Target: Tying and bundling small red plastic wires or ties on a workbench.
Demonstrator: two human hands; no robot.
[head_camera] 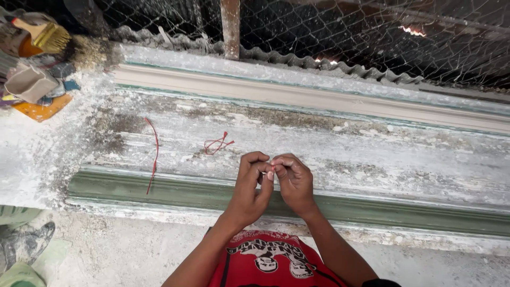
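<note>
My left hand [249, 186] and my right hand [293, 179] meet fingertip to fingertip over a plaster-dusted workbench. Between the pinched fingers I see a short bit of red thread [274, 161]; both hands grip it. A looped piece of red thread [217, 144] lies on the white surface just above and left of my hands. A long straight red thread [154, 154] lies further left, running down onto the green moulding [159, 194]. My red printed shirt shows at the bottom.
A long cream moulding strip [319, 98] runs across the back. Wire mesh [345, 32] and a rusty post [230, 26] stand behind it. A brush [45, 34], a small container [29, 82] and rags sit at the top left. A shoe [26, 242] is at bottom left.
</note>
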